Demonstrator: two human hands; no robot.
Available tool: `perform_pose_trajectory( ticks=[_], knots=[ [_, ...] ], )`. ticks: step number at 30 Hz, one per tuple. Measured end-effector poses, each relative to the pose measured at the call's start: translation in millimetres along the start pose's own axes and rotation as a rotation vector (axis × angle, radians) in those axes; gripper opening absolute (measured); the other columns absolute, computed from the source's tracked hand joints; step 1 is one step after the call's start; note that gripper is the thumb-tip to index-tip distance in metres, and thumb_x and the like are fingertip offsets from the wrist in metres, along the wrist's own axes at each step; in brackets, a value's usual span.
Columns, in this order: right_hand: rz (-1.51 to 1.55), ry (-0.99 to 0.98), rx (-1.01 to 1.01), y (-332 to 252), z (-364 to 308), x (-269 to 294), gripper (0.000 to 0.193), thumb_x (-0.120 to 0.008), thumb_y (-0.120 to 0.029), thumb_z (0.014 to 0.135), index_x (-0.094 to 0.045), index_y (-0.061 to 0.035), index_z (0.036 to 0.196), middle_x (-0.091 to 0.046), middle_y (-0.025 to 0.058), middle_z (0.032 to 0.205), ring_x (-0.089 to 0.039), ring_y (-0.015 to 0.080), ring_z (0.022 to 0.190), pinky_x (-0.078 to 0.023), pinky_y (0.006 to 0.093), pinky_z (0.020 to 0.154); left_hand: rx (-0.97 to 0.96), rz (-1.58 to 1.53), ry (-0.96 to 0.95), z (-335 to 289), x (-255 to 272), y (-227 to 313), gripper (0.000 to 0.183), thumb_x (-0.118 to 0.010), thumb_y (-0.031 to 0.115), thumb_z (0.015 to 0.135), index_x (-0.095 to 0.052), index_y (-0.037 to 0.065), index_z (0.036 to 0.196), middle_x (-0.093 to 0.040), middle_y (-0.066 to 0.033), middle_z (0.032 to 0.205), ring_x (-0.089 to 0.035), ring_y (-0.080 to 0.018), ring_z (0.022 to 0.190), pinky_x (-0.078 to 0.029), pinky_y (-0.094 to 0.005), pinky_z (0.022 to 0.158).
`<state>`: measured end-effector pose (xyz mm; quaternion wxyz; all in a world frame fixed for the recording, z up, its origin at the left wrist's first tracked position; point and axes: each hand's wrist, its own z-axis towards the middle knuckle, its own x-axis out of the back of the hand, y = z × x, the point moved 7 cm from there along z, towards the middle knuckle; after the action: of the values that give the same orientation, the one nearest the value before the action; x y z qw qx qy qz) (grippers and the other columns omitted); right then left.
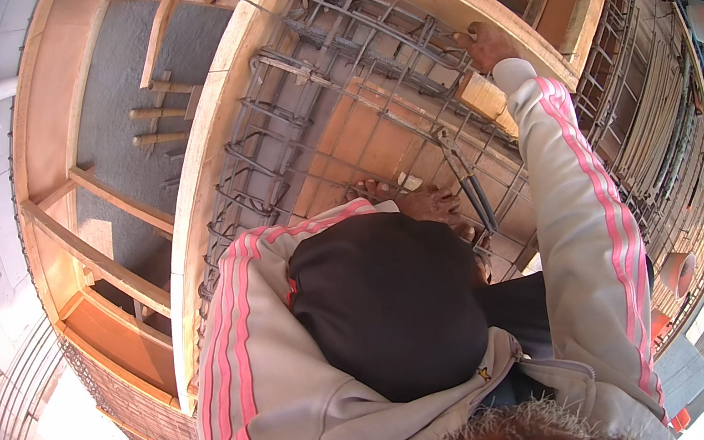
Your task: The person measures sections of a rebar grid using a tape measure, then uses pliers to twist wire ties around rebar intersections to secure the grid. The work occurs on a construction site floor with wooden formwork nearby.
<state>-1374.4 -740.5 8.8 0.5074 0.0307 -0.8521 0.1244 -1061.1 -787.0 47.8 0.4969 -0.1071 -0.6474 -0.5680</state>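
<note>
My right hand (pixel 487 46) reaches far out to the timber edge of the form, its fingers bent down beside the bars of a steel rebar cage (pixel 362 52). What those fingers hold, if anything, is hidden. Low over the mesh, close to my body, my left hand (pixel 430 205) has its fingers partly spread, and I see nothing in it. A small pale lump (pixel 408 182) lies next to it. Just right of this hand, long-handled pincers (pixel 467 179) rest on the mesh. Toes of a bare foot (pixel 368 188) show behind the left hand.
Timber formwork boards (pixel 212 118) frame the cage, with plywood (pixel 349 142) beneath the bars. Wooden-handled tools (pixel 157 113) lie on the grey surface at left. Braces (pixel 114 202) span the left form. More rebar cages (pixel 665 106) and loose rods stand at right.
</note>
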Motion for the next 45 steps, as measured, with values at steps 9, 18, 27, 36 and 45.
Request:
perform_pose_trajectory(
  ticks=[9,18,27,36,45],
  knots=[
    [0.109,-0.155,0.129,2.4,17.2,-18.6,0.061,-0.069,-0.041,0.089,-0.057,0.0024,0.13,-0.068,0.0242,0.108,-0.068,0.0298,0.085,-0.052,0.041,0.08,0.709,-0.396,0.708,-52.2,120.3,-138.4,0.02,-0.068,0.021,0.088,-0.068,0.003,0.098,-0.065,-0.012,0.093,-0.067,-0.0277,0.087,-0.053,-0.0375,0.078],
    [0.476,-0.274,0.076,26.4,24.0,-32.3,0.044,-0.07,-0.021,0.09,-0.055,0.0032,0.124,-0.068,0.0128,0.088,-0.059,0.0161,0.06,-0.05,0.0313,0.059,1.052,-0.353,0.941,-100.3,157.6,-222.4,0.029,-0.069,0.026,0.09,-0.068,0.005,0.11,-0.072,-0.0158,0.101,-0.069,-0.0281,0.097,-0.053,-0.0368,0.084],
    [0.525,-0.177,0.126,19.9,29.7,-24.0,0.039,-0.064,-0.018,0.092,-0.062,-0.0042,0.128,-0.07,0.0151,0.097,-0.067,0.0228,0.074,-0.051,0.0384,0.08,1.051,-0.244,1.074,-119.6,166.7,-244.7,0.026,-0.071,0.026,0.085,-0.07,0.005,0.102,-0.073,-0.0142,0.093,-0.068,-0.0314,0.092,-0.053,-0.0406,0.082],
    [0.481,-0.059,0.313,20.5,38.9,-41.6,0.044,-0.062,-0.024,0.097,-0.056,0.0,0.134,-0.068,0.0125,0.097,-0.056,0.0152,0.066,-0.049,0.0316,0.063,1.057,0.037,0.996,-126.8,189.7,-231.2,0.024,-0.071,0.026,0.085,-0.07,0.007,0.099,-0.072,-0.0126,0.095,-0.067,-0.0325,0.091,-0.053,-0.0436,0.082],
    [0.402,-0.033,0.266,15.8,36.8,-48.8,0.045,-0.063,-0.027,0.096,-0.057,-0.0032,0.134,-0.067,0.0167,0.107,-0.061,0.0215,0.077,-0.05,0.0351,0.076,1.063,0.075,0.788,-102.4,163.5,-229.1,0.029,-0.068,0.028,0.086,-0.069,0.008,0.107,-0.07,-0.0157,0.101,-0.066,-0.0362,0.096,-0.051,-0.0443,0.085]
  ],
)
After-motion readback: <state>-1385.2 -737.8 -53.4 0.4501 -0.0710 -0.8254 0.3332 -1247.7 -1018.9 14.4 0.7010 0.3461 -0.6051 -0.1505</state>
